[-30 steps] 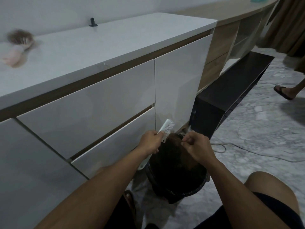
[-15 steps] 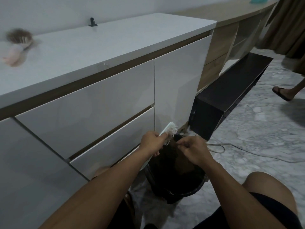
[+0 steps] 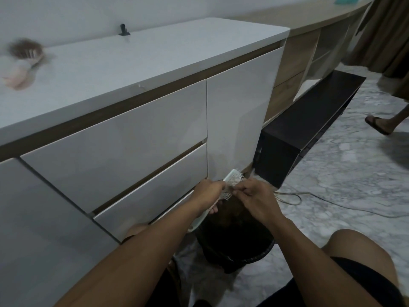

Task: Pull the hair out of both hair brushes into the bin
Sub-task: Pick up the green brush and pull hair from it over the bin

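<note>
My left hand (image 3: 208, 192) grips a pale mint hair brush (image 3: 233, 179) by its neck, bristles facing right, held over a black bin (image 3: 247, 260) on the floor. My right hand (image 3: 254, 199) has its fingertips pinched at the bristles, on brown hair in the brush. A dark mass of hair lies inside the bin under both hands. A second brush, pink-handled (image 3: 18, 64) and full of brown hair, rests blurred at the far left of the white cabinet top (image 3: 137, 60).
White drawers (image 3: 124, 138) stand close on the left of the bin. A low black bench (image 3: 307, 127) sits behind it, and a cable (image 3: 321, 199) trails over the marble floor. Another person's sandalled foot (image 3: 379, 125) is at the right edge. My bare knee (image 3: 354, 247) is at lower right.
The brush has tilted down closer to the bin. My right hand has moved left from beside the brush onto its bristles.
</note>
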A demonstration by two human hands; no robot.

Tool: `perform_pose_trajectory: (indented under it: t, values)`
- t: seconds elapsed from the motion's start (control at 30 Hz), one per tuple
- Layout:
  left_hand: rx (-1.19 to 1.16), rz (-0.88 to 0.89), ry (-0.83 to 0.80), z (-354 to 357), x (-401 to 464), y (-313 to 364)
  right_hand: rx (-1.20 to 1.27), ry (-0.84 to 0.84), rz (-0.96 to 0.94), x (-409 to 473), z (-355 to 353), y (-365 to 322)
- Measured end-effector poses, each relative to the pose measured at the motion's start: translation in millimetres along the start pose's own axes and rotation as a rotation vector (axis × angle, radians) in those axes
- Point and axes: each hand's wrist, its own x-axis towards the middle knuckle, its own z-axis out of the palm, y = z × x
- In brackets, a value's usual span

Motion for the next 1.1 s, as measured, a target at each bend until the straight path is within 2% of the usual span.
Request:
perform_pose_trajectory:
  t: [0.27,0.37,0.47,0.6,0.9,1.1]
  values:
    - [0.016,0.007,0.014,-8,4,-2,-0.167,-0.009,0.116,2,-9,8]
    - [0.012,0.013,-0.002,-7,3,-1,-0.087,0.013,0.112,1,-6,5]
    - [0.016,0.003,-0.043,-3,2,2,0.042,-0.041,0.041,1,-1,-1]
    - [0.035,-0.006,-0.071,2,3,0,0.013,0.008,0.032,-1,2,-5]
    - [-0.007,-0.005,0.098,-10,13,-5,-0.174,-0.049,0.177,5,-9,13]
    - [-0.039,-0.025,-0.001,-11,11,-4,-0.100,-0.059,0.199,5,-1,14]
